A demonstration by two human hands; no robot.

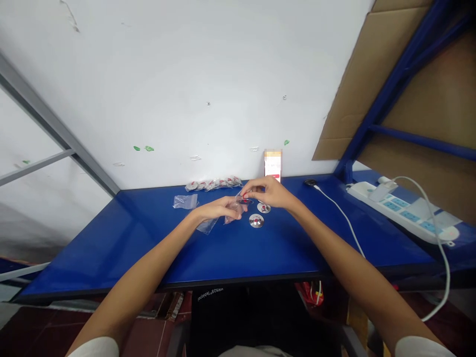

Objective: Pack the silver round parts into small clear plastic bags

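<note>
My left hand [220, 208] is closed around a small clear plastic bag [232, 212], over the middle of the blue table. From the right, my right hand [271, 192] pinches a round metal disc [244, 201] with red on it, at the bag's upper end. Whether the disc is partly inside the bag, I cannot tell. Two silver discs with red centres lie on the table by my right hand, a nearer disc [256, 221] and a farther disc [264, 208]. Beneath my left hand lies another clear bag [207, 226], partly covered.
A row of bagged discs [213, 184] lies along the wall, with a flat zip bag [185, 201] in front. A phone [272, 164] leans on the wall. At right are a white cable [344, 214] and a power strip [403, 212].
</note>
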